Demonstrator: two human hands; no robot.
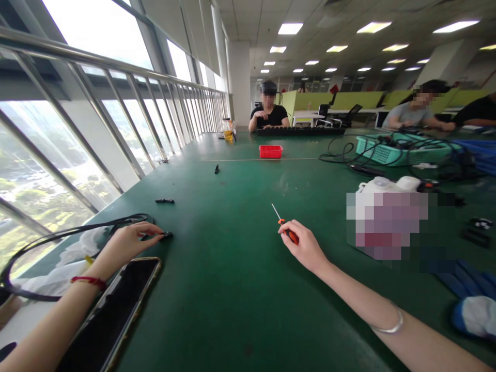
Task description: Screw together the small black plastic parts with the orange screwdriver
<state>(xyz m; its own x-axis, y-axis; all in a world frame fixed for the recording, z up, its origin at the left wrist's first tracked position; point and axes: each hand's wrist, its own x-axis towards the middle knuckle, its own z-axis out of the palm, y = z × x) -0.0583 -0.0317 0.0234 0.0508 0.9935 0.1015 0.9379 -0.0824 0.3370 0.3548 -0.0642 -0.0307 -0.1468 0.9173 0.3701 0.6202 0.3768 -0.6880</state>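
Note:
My right hand is closed round the orange and black handle of a screwdriver, whose thin shaft points away from me above the green table. On the left, my left hand pinches a small black part between thumb and fingertips; its exact kind is too small to tell. Under my left forearm lies a phone with a dark screen. Farther up the table are another small black piece and a smaller one.
A black cable and white plastic wrap lie at left beside the railing. Beyond stands a red bin. At right are a green basket with cables, a blurred-out white container and gloves. Other people sit farther off.

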